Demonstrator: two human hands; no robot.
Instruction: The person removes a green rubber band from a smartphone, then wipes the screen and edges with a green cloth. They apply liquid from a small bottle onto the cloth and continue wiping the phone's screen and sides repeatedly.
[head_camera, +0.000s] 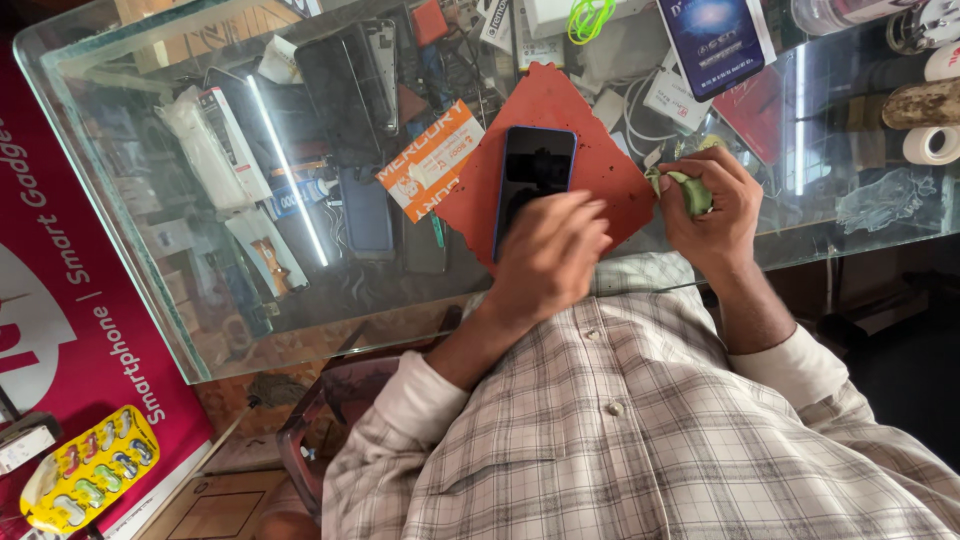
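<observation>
The left hand (548, 255) lies over the near end of a dark phone (535, 180), its fingers (590, 215) curled loosely and pressed against the glass face; they are blurred, so whether they pinch anything cannot be told. The phone lies face up on a red mat (600, 150), and it reaches away from those fingers toward the far side of the glass tabletop (150, 250).

The right hand (715, 210) hovers just beside the mat's edge, fingers closed around a crumpled green cloth (690, 190). The cloth bulges out between thumb and forefinger, near the phone but not touching it.

Beyond the left fingers, an orange and white card (430, 160) lies beside the mat. Past the right fingers sits a blue box (712, 35), and farther out to the side a white roll of tape (932, 145). Under the glass, boxes and phones fill the case. A yellow blister pack (90, 480) lies low down, well apart from both hands.
</observation>
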